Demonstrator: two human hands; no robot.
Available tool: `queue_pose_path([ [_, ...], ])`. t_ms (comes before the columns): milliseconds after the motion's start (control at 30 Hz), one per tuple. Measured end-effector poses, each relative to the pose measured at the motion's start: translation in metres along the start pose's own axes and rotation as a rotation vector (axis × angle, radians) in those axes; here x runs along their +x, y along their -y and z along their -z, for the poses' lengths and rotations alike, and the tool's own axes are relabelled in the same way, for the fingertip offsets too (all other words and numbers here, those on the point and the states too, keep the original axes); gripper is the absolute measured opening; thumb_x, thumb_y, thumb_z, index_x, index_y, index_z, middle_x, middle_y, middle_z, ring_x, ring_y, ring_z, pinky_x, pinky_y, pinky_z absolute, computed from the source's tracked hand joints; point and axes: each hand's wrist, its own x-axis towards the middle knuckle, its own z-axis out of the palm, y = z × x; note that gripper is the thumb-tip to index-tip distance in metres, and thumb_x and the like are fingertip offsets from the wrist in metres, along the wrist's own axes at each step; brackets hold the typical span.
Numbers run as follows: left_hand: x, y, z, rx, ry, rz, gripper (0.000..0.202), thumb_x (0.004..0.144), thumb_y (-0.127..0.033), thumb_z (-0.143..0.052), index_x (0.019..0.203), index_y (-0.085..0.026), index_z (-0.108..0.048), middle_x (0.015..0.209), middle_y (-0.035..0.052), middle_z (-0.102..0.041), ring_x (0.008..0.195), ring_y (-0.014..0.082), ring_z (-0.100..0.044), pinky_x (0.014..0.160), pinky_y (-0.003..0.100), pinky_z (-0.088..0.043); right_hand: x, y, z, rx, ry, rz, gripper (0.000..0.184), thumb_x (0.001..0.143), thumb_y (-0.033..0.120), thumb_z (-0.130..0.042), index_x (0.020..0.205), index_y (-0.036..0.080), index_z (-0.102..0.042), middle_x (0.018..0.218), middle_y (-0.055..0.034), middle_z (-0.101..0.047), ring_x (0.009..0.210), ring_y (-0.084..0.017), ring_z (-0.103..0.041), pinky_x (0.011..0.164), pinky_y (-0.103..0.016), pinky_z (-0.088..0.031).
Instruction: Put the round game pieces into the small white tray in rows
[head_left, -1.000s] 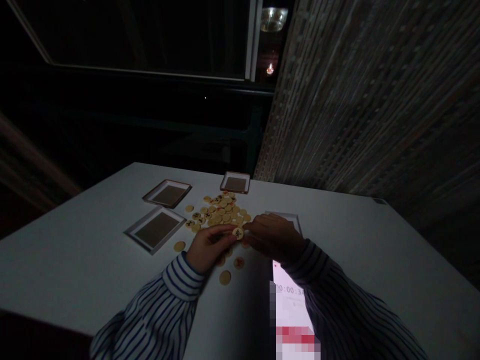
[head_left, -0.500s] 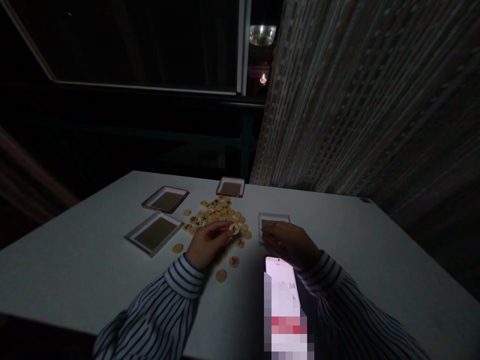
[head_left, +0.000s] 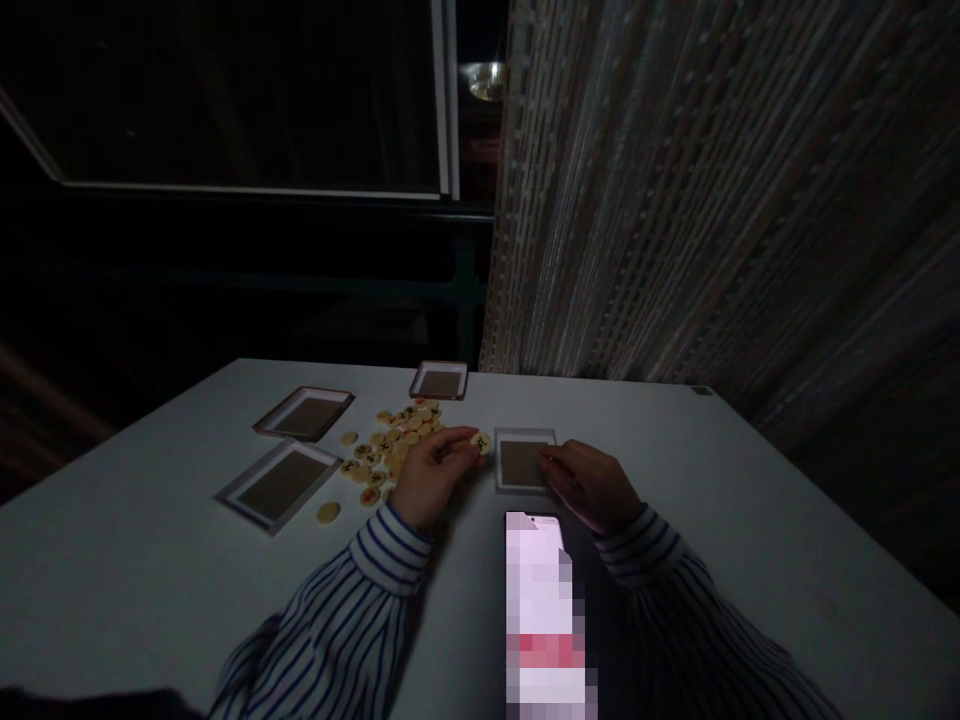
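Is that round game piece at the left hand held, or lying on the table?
Held: the piece is pinched in the fingertips of the left hand, its marked face showing, beside the tray.

Round cream game piece (head_left: 481, 443), black character, held tilted, beside white tray (head_left: 525, 433)

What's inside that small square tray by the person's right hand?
A brown lining shows inside the white-rimmed tray; the right hand covers its right edge, so whatever lies beneath those fingers cannot be seen.
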Motion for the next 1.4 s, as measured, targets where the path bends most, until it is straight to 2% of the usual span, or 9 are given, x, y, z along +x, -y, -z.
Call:
queue_pose_path([
  [233,0.008,0.005,-0.022,-0.033,-0.003,0.02,0.033,0.063,-0.025,-0.069,0.093,-0.013,-0.064,0.072,0.0034,-0.069,0.064,0.0119,-0.064,0.064,0.022,-0.048,-0.005,-0.009,0.0,-0.005,-0.023,-0.034,0.023,0.086,0.025,-0.042,0.091,0.015,-0.062,0.069,-0.0039,-0.061,0.062,-0.012,-0.055,0.059,-0.024,-0.042],
  [533,0.013,0.017,-0.043,-0.186,0.068,0.04,0.034,0.062,-0.022,-0.069,0.094,-0.014,-0.064,0.075,0.0024,-0.067,0.067,0.0121,-0.064,0.07,0.024,-0.049,-0.007,-0.013,-0.001,0.022,-0.071,-0.121,0.024,0.086,0.025,-0.041,0.089,0.014,-0.062,0.069,-0.0037,-0.061,0.062,-0.012,-0.055,0.061,-0.025,-0.043],
  [700,0.014,0.03,-0.046,-0.193,0.043,0.068,0.032,0.058,-0.023,-0.072,0.087,-0.012,-0.063,0.07,0.0018,-0.067,0.062,0.0112,-0.063,0.065,0.023,-0.049,-0.009,-0.014,-0.002,0.017,-0.078,-0.133,0.025,0.086,0.025,-0.04,0.089,0.014,-0.062,0.068,-0.0038,-0.061,0.062,-0.012,-0.055,0.06,-0.025,-0.043],
  [867,0.015,0.035,-0.046,-0.102,0.003,0.066,0.028,0.059,-0.027,-0.072,0.081,-0.011,-0.063,0.065,0.0005,-0.065,0.057,0.0107,-0.061,0.058,0.022,-0.048,-0.013,-0.017,-0.007,0.015,-0.049,-0.143,0.025,0.086,0.026,-0.04,0.091,0.014,-0.062,0.067,-0.0036,-0.06,0.06,-0.012,-0.055,0.059,-0.025,-0.043],
  [1067,0.016,0.044,-0.045,-0.106,0.026,0.063,0.024,0.061,-0.028,-0.071,0.078,-0.012,-0.065,0.069,0.0022,-0.067,0.06,0.0119,-0.061,0.061,0.025,-0.05,-0.016,-0.016,-0.013,0.011,-0.012,-0.094,0.022,0.085,0.026,-0.042,0.091,0.015,-0.061,0.068,-0.0039,-0.059,0.06,-0.013,-0.053,0.057,-0.025,-0.042],
  [1267,0.014,0.046,-0.047,-0.03,0.159,0.04,0.028,0.069,-0.032,-0.064,0.089,-0.013,-0.067,0.081,0.006,-0.07,0.068,0.0159,-0.064,0.067,0.028,-0.052,-0.013,-0.013,-0.015,0.122,-0.08,0.006,0.023,0.083,0.025,-0.047,0.102,0.016,-0.056,0.087,-0.0073,-0.062,0.081,-0.016,-0.056,0.071,-0.03,-0.046],
  [1400,0.012,0.045,-0.049,-0.006,0.222,-0.007,0.026,0.071,-0.032,-0.062,0.088,-0.013,-0.068,0.084,0.0061,-0.07,0.075,0.0172,-0.064,0.073,0.03,-0.051,-0.01,-0.01,-0.015,0.144,-0.054,0.035,0.023,0.084,0.025,-0.047,0.105,0.02,-0.056,0.094,-0.006,-0.064,0.087,-0.016,-0.056,0.075,-0.033,-0.044],
])
